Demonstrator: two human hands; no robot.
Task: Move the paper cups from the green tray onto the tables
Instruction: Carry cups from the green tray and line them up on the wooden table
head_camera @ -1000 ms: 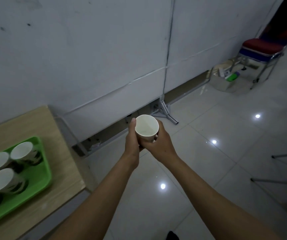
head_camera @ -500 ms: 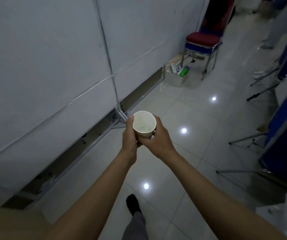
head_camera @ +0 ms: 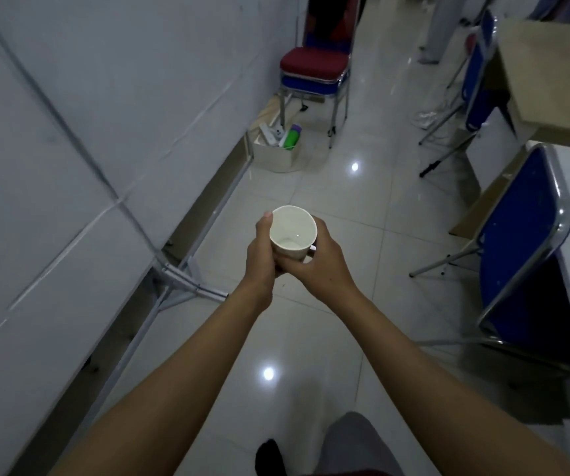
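Note:
A white paper cup (head_camera: 292, 231) is held upright in front of me, over the tiled floor, and its inside looks empty. My left hand (head_camera: 262, 249) wraps its left side with the thumb up at the rim. My right hand (head_camera: 321, 266) cups its right side and underside. Both arms stretch forward from the bottom of the view. The green tray and the other cups are out of view. A wooden table top (head_camera: 551, 80) shows at the upper right.
A white partition wall (head_camera: 87, 132) with metal feet (head_camera: 187, 286) runs along the left. A blue folding chair (head_camera: 524, 242) stands at right. Ahead, a red and blue chair (head_camera: 314, 70) stands beside a box of items (head_camera: 278, 149). My leg and foot (head_camera: 345, 448) are below.
The view has swung right and forward along the aisle: the table with the green tray has left the view, and chairs and a table have come in at right. Both hands keep the cup.

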